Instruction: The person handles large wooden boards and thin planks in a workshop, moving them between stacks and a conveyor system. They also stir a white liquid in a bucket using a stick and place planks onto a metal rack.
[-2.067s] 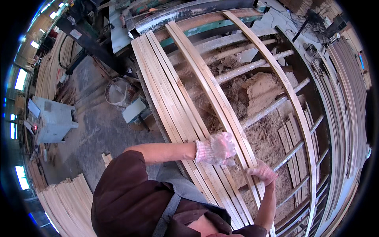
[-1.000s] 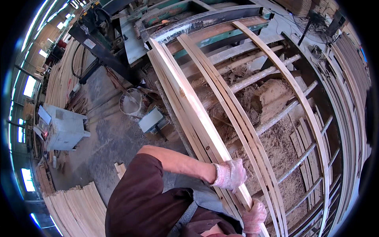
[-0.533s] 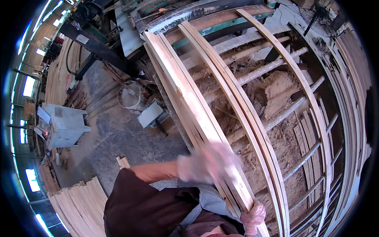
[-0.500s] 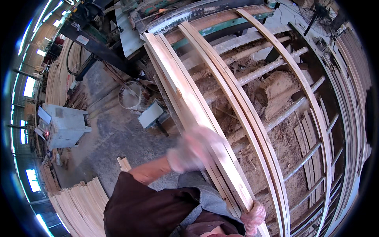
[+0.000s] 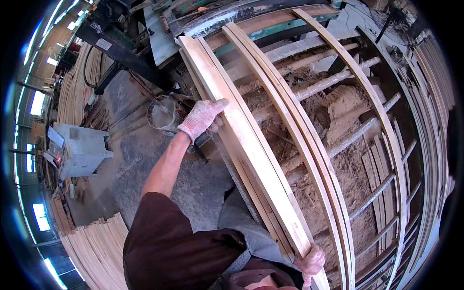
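The left hand (image 5: 202,117) grips the side of the long plank stack (image 5: 246,145) lying on the sawdust-covered rack (image 5: 338,140), the right hand (image 5: 311,261) clasps its near end, and an uneven pull could slide the top plank off.

Left arm stretched well forward and up from the lower centre of the frame, forearm bare, upper arm in a dark maroon sleeve. Left hand (image 5: 202,118) in a pale knitted work glove, upper centre-left, palm down, thumb spread out to the right, fingers curled over an edge. Right hand (image 5: 311,261) in a matching pale glove, low at the bottom right of centre, close to the body, fingers closed in a grip; right arm mostly hidden.
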Demonstrator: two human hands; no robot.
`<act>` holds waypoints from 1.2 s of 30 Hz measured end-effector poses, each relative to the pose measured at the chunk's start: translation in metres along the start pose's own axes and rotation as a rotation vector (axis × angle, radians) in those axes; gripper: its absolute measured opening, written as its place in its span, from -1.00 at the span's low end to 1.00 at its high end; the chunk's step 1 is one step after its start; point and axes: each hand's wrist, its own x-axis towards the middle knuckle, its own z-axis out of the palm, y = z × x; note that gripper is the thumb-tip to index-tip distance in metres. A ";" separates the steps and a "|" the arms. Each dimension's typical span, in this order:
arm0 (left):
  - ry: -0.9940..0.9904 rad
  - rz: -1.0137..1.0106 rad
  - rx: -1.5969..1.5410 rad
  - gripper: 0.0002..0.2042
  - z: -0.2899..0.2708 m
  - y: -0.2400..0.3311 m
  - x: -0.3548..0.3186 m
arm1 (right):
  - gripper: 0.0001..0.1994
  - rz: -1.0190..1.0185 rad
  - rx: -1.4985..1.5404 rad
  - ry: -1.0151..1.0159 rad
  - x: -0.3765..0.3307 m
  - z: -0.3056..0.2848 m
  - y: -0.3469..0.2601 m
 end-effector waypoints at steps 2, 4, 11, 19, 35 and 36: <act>-0.021 0.019 0.046 -0.63 -0.006 -0.001 -0.002 | -0.26 -0.004 -0.005 0.025 0.001 0.003 -0.001; -0.077 0.042 -0.007 -0.62 -0.007 -0.001 -0.002 | -0.27 0.022 -0.010 0.004 0.004 -0.001 -0.006; -0.101 0.077 0.116 -0.59 -0.010 0.000 -0.007 | -0.28 0.135 0.006 -0.138 0.011 -0.016 -0.014; -0.184 -0.040 0.308 -0.55 -0.016 0.028 -0.011 | -0.33 0.047 -0.003 -0.069 0.005 -0.009 -0.006; -0.328 -0.134 0.478 -0.49 -0.022 0.051 0.000 | -0.45 0.032 0.015 0.008 0.013 -0.027 -0.025; -0.318 -0.136 0.499 -0.49 -0.020 0.053 -0.002 | -0.45 0.032 0.018 -0.010 0.014 -0.028 -0.022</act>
